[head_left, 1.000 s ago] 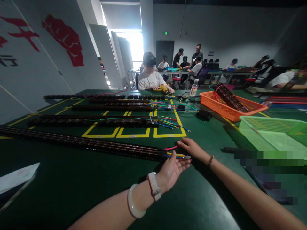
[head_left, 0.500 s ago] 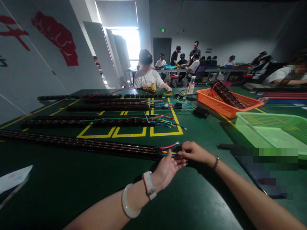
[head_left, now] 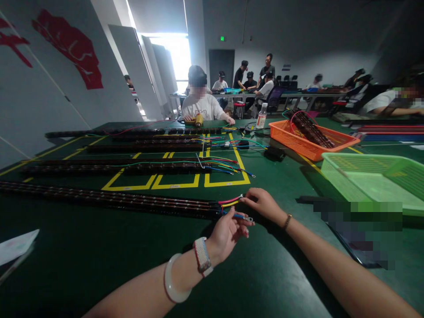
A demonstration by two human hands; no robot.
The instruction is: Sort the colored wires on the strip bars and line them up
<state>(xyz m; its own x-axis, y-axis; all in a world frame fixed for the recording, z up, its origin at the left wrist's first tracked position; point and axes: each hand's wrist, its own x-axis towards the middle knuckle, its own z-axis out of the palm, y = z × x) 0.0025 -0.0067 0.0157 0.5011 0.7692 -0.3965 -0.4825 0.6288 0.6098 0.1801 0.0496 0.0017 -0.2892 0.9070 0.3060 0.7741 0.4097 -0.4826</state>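
Observation:
A long dark bundle of strips (head_left: pixel 132 199) lies across the table, with coloured wires coming out of its right end. My left hand (head_left: pixel 227 236), palm up, has its thumb and curled fingers around a blue wire (head_left: pixel 241 216), whose ring terminal sticks out past the fingers. Just beyond it, my right hand (head_left: pixel 263 206) pinches the end of a yellow wire (head_left: pixel 230 204). A red wire (head_left: pixel 229 200) runs alongside, its terminal at my right fingertips; whether they grip it too is hard to tell.
More wired bundles (head_left: pixel 112 167) lie farther back over yellow-taped boxes. An orange basket (head_left: pixel 298 145) holds another bundle, beside a green basket (head_left: pixel 364 172). Behind the table a person (head_left: pixel 202 104) holds a yellow heat gun (head_left: pixel 199 120). A bottle (head_left: pixel 261 115) stands nearby.
My right hand has shifted left and up, bringing the yellow wire up beside the red one. The blue wire now shows separately across my left hand, which has curled its fingers more.

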